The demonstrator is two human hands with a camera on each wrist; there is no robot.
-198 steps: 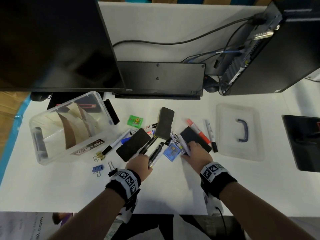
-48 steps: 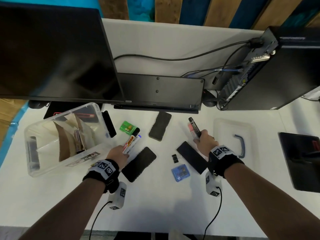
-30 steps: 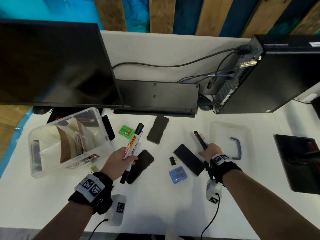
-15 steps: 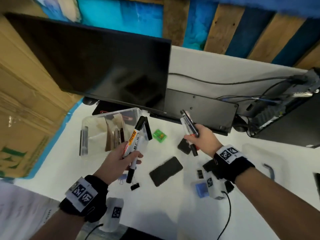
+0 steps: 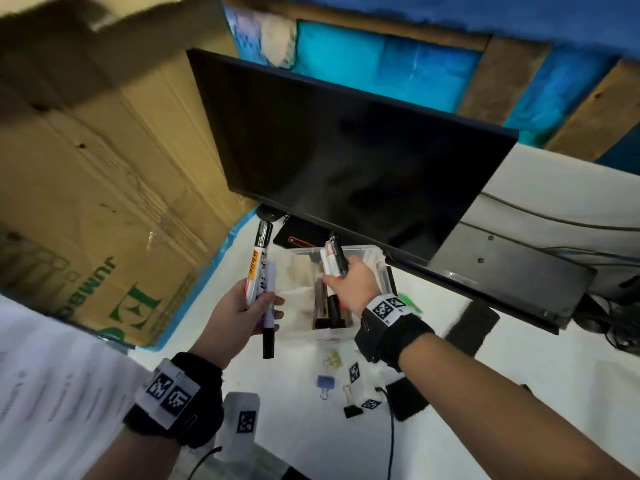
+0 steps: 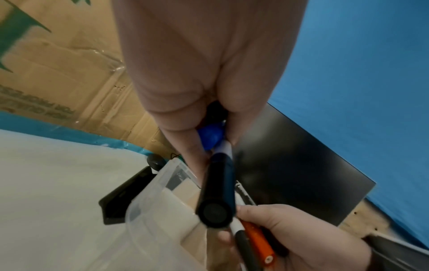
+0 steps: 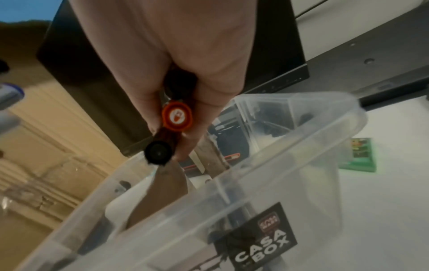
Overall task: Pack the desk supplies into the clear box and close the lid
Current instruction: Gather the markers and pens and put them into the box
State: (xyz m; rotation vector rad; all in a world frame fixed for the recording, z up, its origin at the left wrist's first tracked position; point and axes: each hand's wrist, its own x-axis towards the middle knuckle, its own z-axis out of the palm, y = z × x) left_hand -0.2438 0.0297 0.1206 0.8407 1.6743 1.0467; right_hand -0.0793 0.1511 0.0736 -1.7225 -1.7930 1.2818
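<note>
Holding markers [image 5: 333, 268] over clear box [image 5: 375, 259], cardboard [image 7: 160, 198] inside.

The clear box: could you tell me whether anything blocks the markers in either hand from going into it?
Nothing visible does. The clear box has no lid on; the right hand holds its markers right over the opening, and the left hand holds its markers beside the near-left rim.

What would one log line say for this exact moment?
left hand: holds markers | right hand: holds pens above clear box | binder clips: on desk | lid: unseen
</note>
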